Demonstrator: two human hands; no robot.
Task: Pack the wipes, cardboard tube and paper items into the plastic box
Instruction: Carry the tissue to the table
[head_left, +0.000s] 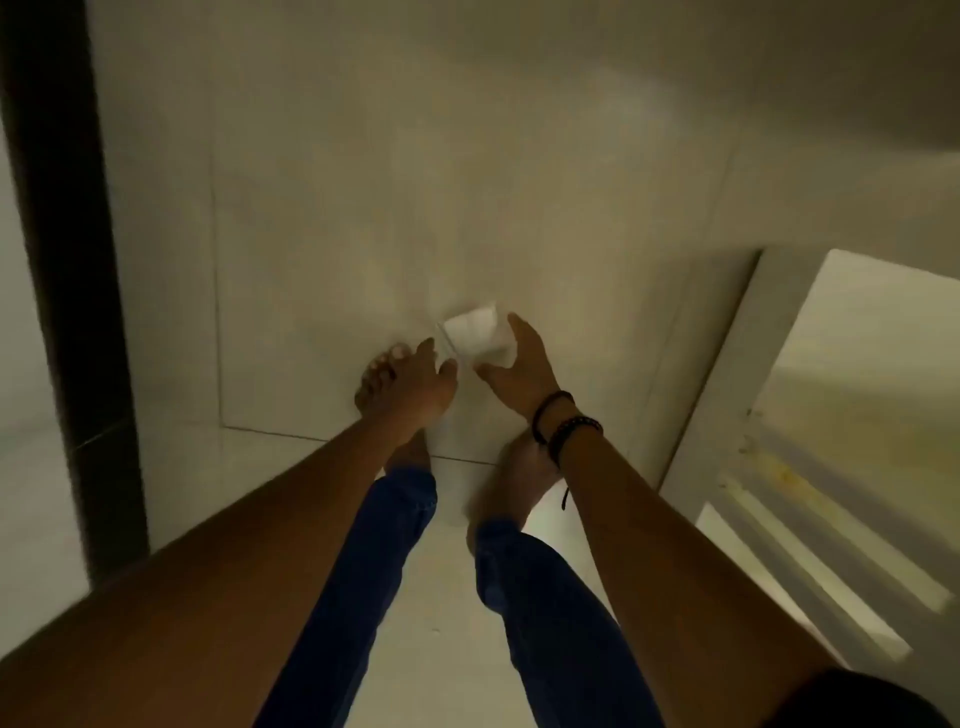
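Tiled floor (322, 234); paper (480, 335) against right grip (519, 364).

White crumpled paper item (480, 335) (blurred), just above pale floor, between both hands

Dim, yellowish light, brightest at the right edge; soft motion blur throughout, wide-angle bending at the edges.

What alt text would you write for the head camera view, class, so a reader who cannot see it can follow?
Seen from above, a person's right hand holds a white paper item while the open left hand reaches toward it, above a pale tiled floor. Blue trousers and bare feet show below, and dark bracelets circle the right wrist.
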